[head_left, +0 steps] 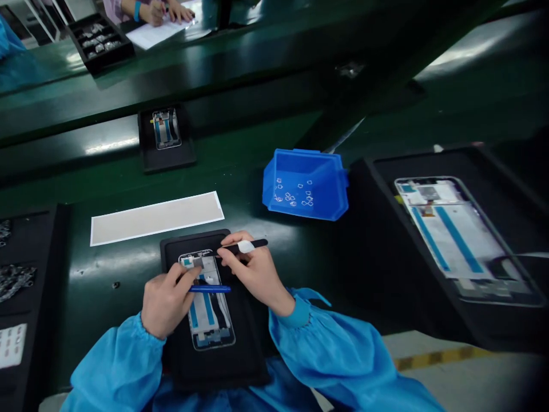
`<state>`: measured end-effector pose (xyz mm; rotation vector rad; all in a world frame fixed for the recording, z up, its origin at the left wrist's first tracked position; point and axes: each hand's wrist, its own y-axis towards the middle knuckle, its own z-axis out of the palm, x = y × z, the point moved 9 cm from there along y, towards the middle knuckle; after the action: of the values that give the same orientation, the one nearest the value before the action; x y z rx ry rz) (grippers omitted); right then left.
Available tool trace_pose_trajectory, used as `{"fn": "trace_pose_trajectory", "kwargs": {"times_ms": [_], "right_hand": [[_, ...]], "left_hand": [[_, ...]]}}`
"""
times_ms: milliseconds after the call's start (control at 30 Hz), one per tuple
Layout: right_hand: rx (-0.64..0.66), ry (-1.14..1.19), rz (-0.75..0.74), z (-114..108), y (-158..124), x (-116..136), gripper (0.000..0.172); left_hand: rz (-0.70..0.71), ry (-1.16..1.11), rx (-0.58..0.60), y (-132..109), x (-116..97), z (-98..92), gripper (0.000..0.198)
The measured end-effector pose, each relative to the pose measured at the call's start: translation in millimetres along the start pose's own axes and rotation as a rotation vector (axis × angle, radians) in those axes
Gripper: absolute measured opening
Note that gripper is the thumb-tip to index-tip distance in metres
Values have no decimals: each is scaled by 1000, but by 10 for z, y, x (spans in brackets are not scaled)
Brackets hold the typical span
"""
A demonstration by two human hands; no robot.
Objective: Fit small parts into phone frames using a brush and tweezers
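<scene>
A phone frame (209, 320) with blue strips lies in a black holder (223, 366) in front of me. My left hand (165, 303) rests on the frame's left side, fingers closed on a thin blue stick (212, 289) that lies across the frame. My right hand (253, 272) hovers over the frame's top end, pinching black tweezers with a white band (246, 246), tips pointing left at the frame's upper edge. Both arms wear blue sleeves.
A blue bin (306, 186) with several small white parts sits to the right. A white strip (156, 217) lies behind the holder. Another phone frame (461, 240) sits in a black tray (386, 240) at right, one more (166, 129) further back. Black trays (26, 297) at left; another person's hands (165, 11) top left.
</scene>
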<state>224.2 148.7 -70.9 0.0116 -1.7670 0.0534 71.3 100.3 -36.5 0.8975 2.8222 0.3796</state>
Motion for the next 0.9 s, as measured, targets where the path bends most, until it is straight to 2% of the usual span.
{"fn": "trace_pose_trajectory", "kwargs": {"times_ms": [267,700,900], "right_hand": [[-7,-188,-71,5,11,75,16],[39,-287,-146,64,-18,158,15],[19,-297,-257,85,-49,239,13]], "left_hand": [[6,-16,-37,29,-16,-26,26],[-5,-22,-21,38,-10,-16,28],[-1,-5,-27,40,-17,-8,30]]}}
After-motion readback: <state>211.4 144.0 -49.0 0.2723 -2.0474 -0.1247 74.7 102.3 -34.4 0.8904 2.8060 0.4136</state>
